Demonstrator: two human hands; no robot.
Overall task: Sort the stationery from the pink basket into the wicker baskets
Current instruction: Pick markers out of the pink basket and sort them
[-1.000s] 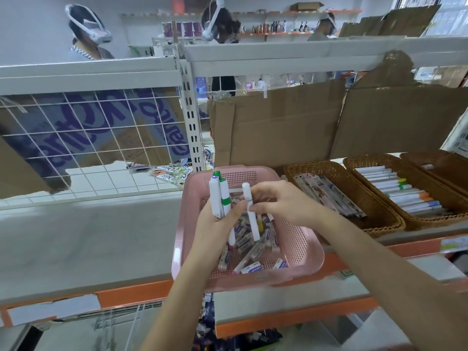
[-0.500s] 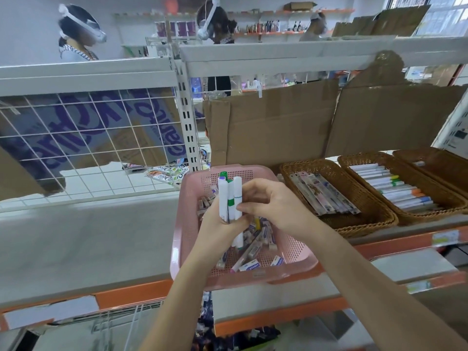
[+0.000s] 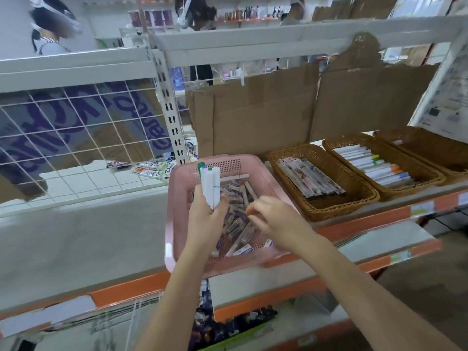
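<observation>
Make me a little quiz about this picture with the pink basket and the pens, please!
1. True or false: the left hand holds a bunch of markers upright.
2. Where is the right hand? A) in a wicker basket B) over the pink basket C) on the cardboard
3. Fill in: the middle wicker basket holds white ____ with coloured caps.

Key: 1 true. 2 B. 3 markers.

I see a pale pink perforated plastic basket (image 3: 229, 163), brown woven wicker baskets (image 3: 326, 206), white markers (image 3: 211, 186) with green caps, orange shelf edging (image 3: 354, 224).
</observation>
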